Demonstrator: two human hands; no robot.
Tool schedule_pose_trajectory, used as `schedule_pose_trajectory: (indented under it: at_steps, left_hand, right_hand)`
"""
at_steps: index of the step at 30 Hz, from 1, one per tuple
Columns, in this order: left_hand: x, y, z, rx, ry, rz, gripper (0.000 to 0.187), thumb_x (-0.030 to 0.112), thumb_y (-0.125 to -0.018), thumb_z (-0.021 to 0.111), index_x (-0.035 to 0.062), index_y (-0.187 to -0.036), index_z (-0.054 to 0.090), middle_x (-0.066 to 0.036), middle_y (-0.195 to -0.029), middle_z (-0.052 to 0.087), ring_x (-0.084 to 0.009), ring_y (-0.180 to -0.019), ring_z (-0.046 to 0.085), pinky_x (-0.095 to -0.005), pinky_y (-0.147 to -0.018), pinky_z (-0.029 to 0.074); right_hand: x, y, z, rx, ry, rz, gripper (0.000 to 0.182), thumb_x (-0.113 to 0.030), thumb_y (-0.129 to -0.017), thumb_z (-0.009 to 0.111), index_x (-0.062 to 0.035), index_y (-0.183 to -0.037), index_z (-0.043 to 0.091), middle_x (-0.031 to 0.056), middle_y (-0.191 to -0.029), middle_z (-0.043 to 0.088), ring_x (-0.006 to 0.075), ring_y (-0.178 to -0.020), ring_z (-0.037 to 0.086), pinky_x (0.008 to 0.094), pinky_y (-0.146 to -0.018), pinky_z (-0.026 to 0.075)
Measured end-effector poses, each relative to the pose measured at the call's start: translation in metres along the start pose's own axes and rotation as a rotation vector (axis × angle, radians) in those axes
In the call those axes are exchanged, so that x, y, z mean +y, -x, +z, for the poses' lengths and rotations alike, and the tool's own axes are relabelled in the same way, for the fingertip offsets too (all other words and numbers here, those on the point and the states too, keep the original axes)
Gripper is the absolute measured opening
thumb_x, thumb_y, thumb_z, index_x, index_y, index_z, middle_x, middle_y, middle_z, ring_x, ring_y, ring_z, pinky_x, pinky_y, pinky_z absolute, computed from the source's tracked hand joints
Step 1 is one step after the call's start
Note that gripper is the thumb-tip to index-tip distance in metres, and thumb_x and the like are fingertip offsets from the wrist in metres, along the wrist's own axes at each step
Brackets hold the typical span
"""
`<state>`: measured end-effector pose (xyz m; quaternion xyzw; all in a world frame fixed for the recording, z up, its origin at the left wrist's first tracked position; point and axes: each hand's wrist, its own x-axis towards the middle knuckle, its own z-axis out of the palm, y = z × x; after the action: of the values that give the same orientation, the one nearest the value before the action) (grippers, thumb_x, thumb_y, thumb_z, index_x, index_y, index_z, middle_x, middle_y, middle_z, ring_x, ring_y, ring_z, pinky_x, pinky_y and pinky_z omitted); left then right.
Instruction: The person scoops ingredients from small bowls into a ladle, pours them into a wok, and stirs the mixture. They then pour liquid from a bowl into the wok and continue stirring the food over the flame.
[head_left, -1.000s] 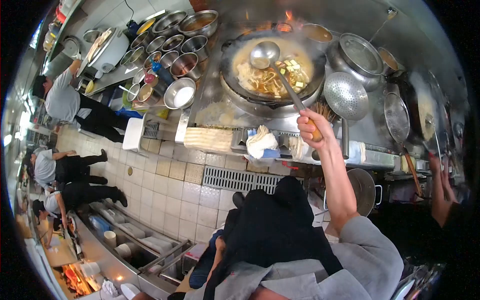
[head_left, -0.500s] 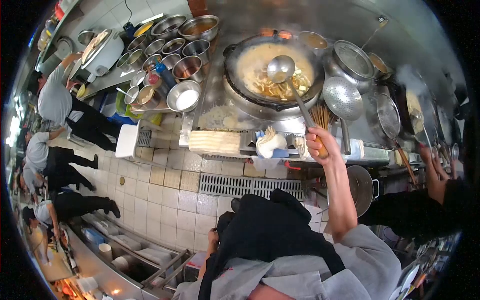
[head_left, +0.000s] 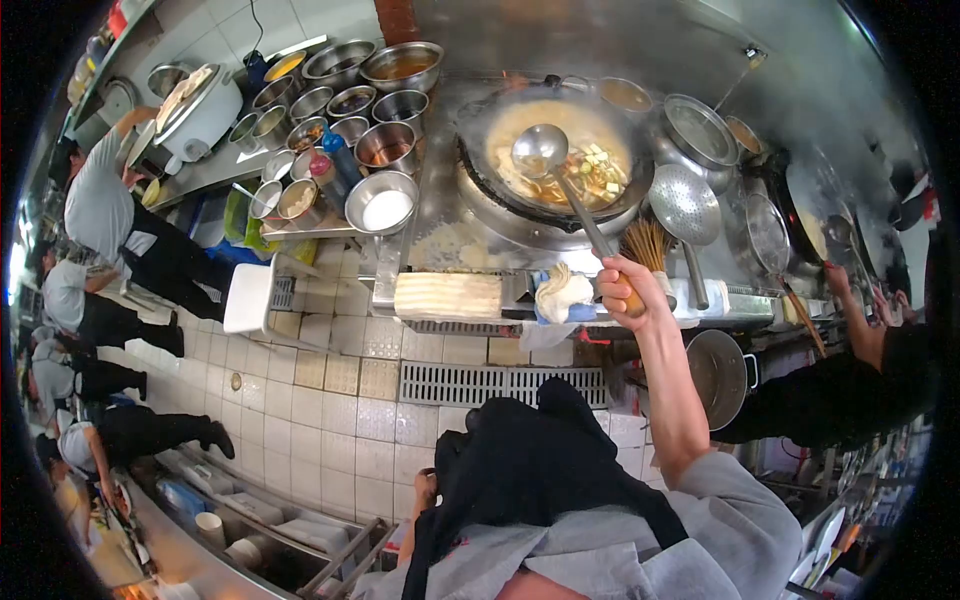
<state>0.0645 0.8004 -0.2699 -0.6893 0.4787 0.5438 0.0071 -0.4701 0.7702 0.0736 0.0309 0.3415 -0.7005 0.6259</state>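
Note:
My right hand (head_left: 632,287) is closed around the wooden grip of a metal ladle (head_left: 540,151). The ladle's bowl is over the left part of a large wok (head_left: 545,213), where pale, steaming broth (head_left: 520,118) bubbles. Noodle-like strips and light cubes (head_left: 603,170) gather on the wok's right side. Below my right hand, a white cloth (head_left: 563,295) lies at the stove's front edge. My left hand (head_left: 426,488) hangs low beside my dark apron; its fingers are mostly hidden.
Right of the wok are a bamboo brush (head_left: 645,245) and a perforated skimmer (head_left: 685,205). Several metal bowls stand left, including one with white contents (head_left: 382,205). A white stool (head_left: 250,297) is on the tiles. Another person's arm (head_left: 855,310) reaches in at right.
The ladle has moved left across the wok, uncovering more of the strips and cubes. My view has shifted slightly. My left hand stays low by my side.

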Motion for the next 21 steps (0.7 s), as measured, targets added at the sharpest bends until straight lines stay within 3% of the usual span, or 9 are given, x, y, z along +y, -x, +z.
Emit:
schedule_pose_trajectory:
  at_steps: [4, 7, 10, 13, 14, 16, 18, 20, 21]
  left_hand:
    - [-0.021, -0.008, -0.007, -0.043, 0.048, -0.041, 0.035, 0.011, -0.08, 0.062, -0.0018, -0.112, 0.059, -0.012, -0.077, 0.064, -0.0187, -0.059, 0.062, -0.0313, -0.048, 0.05]
    - [-0.029, -0.012, -0.014, -0.071, 0.074, -0.085, 0.034, 0.01, -0.081, 0.061, -0.0018, -0.113, 0.058, -0.011, -0.075, 0.063, -0.018, -0.057, 0.061, -0.0313, -0.046, 0.049]
    - [-0.037, -0.017, -0.018, -0.095, 0.115, -0.121, 0.034, 0.009, -0.082, 0.059, -0.0017, -0.114, 0.056, -0.01, -0.073, 0.062, -0.0172, -0.055, 0.06, -0.0312, -0.044, 0.048]
    - [-0.055, -0.038, -0.023, -0.143, 0.19, -0.153, 0.037, 0.007, -0.08, 0.058, -0.0029, -0.116, 0.055, -0.011, -0.073, 0.062, -0.0182, -0.056, 0.061, -0.0309, -0.045, 0.049]
    - [-0.059, -0.045, -0.023, -0.116, 0.211, -0.164, 0.038, 0.007, -0.08, 0.057, -0.0032, -0.116, 0.055, -0.012, -0.073, 0.062, -0.0187, -0.057, 0.061, -0.031, -0.046, 0.05]
    - [-0.057, -0.054, -0.022, -0.065, 0.252, -0.182, 0.04, 0.005, -0.078, 0.056, -0.0037, -0.117, 0.054, -0.012, -0.075, 0.062, -0.0198, -0.058, 0.062, -0.0311, -0.046, 0.05]
    - [-0.079, -0.079, -0.018, -0.097, 0.09, 0.08, 0.041, 0.005, -0.078, 0.055, -0.0041, -0.117, 0.054, -0.013, -0.077, 0.063, -0.0209, -0.059, 0.063, -0.0314, -0.046, 0.05]
    - [-0.011, -0.044, -0.019, -0.047, 0.214, -0.132, 0.041, 0.006, -0.078, 0.056, -0.0038, -0.118, 0.054, -0.014, -0.081, 0.063, -0.0219, -0.06, 0.064, -0.0314, -0.046, 0.05]
    - [0.003, -0.042, -0.016, -0.037, 0.207, -0.1, 0.041, 0.006, -0.079, 0.056, -0.0036, -0.118, 0.053, -0.014, -0.08, 0.063, -0.0217, -0.059, 0.064, -0.0313, -0.046, 0.05]
  right_hand:
    - [0.009, -0.001, 0.012, -0.014, -0.007, 0.005, 0.014, -0.007, -0.089, 0.054, -0.0122, -0.091, 0.042, 0.0002, -0.066, 0.047, 0.0042, -0.041, 0.039, 0.0207, -0.03, 0.029]
    - [0.016, 0.01, 0.031, 0.051, 0.071, -0.026, 0.025, -0.009, -0.091, 0.048, -0.0074, -0.116, 0.05, -0.0024, -0.065, 0.043, 0.0028, -0.04, 0.036, 0.0193, -0.03, 0.027]
    - [0.025, 0.031, 0.051, 0.015, 0.153, -0.057, 0.028, -0.006, -0.091, 0.047, -0.0069, -0.118, 0.05, -0.0011, -0.066, 0.044, 0.0038, -0.038, 0.036, 0.0198, -0.029, 0.029]
    - [0.031, 0.046, 0.057, 0.01, 0.199, -0.052, 0.021, -0.003, -0.087, 0.054, -0.009, -0.105, 0.045, 0.0016, -0.066, 0.046, 0.0055, -0.038, 0.037, 0.0212, -0.028, 0.029]
    - [0.031, 0.049, 0.059, 0.011, 0.23, -0.043, 0.032, -0.003, -0.086, 0.055, -0.0059, -0.116, 0.045, 0.0022, -0.066, 0.046, 0.0067, -0.037, 0.038, 0.0216, -0.028, 0.03]
    - [0.028, 0.056, 0.067, 0.003, 0.356, -0.03, 0.04, -0.003, -0.086, 0.056, -0.0042, -0.124, 0.043, 0.0025, -0.066, 0.047, 0.0071, -0.038, 0.039, 0.0219, -0.028, 0.031]
    - [0.025, 0.061, 0.066, 0.001, 0.453, -0.023, 0.049, -0.003, -0.085, 0.057, -0.0016, -0.13, 0.04, 0.0029, -0.067, 0.048, 0.0078, -0.038, 0.041, 0.0222, -0.029, 0.033]
    - [0.022, 0.06, 0.057, -0.011, 0.488, -0.043, 0.046, -0.003, -0.085, 0.057, -0.001, -0.128, 0.041, 0.0028, -0.067, 0.048, 0.0076, -0.038, 0.041, 0.022, -0.029, 0.033]
    - [0.02, 0.058, 0.051, -0.018, 0.506, -0.052, 0.044, -0.003, -0.085, 0.058, -0.0007, -0.126, 0.042, 0.0028, -0.067, 0.048, 0.0075, -0.038, 0.041, 0.0219, -0.029, 0.033]
